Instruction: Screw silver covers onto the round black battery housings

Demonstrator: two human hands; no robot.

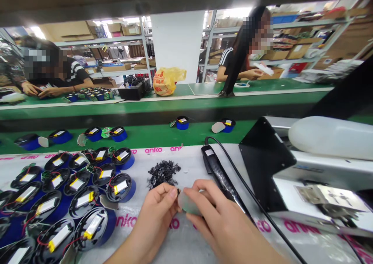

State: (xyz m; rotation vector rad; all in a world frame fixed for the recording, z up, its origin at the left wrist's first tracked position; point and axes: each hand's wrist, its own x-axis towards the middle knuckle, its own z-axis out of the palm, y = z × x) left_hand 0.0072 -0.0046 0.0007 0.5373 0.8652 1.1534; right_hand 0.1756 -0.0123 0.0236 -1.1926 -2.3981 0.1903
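Note:
My right hand [217,211] is closed round a pale, grey-green flat piece [188,202], similar to the pads wired to the housings on the bench. My left hand [157,213] pinches at that piece's left edge, where a small black piece [178,192] shows by the thumb tip. The two hands meet low over the plastic-covered bench. Just beyond them lies a heap of small black pieces [163,173]. Left of my left hand stand several round blue-and-black housings [120,188], with white battery packs, yellow tape and red wires in them.
A black-handled corded tool [223,174] lies right of the heap. Further right stands a white-and-black machine [287,178]. More blue housings [182,123] sit on the green belt [145,135] behind. Two people work across the line, near a yellow plastic bag [166,81].

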